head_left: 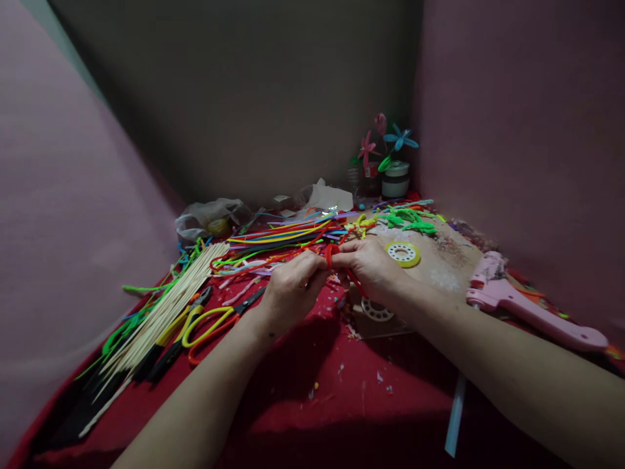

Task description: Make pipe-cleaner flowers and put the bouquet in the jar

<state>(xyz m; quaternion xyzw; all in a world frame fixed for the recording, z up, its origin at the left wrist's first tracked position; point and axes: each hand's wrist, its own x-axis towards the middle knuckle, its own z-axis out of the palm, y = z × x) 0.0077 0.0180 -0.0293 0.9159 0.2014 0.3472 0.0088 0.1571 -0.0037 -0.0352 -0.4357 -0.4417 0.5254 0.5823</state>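
Note:
A red pipe cleaner [331,254], bent into a small loop, is pinched between my two hands above the middle of the table. My left hand [297,280] is closed, thumb and forefinger at the loop's left side. My right hand [368,266] pinches the loop from the right, and a red length hangs below its fingers. Behind the hands lies a bundle of coloured pipe cleaners [283,233]. Just beyond my right hand sits a yellow tape roll [403,254] with a white core; another roll [377,310] is partly covered by my right arm.
Wooden skewers [161,312], pliers [176,326] and scissors [209,326] lie at left. A pink glue gun [537,306] with a glue stick [455,417] rests at right. Pipe-cleaner flowers [400,139] stand by a jar [395,179] at the back, near green pipe cleaners [410,220] and a plastic bag [209,218].

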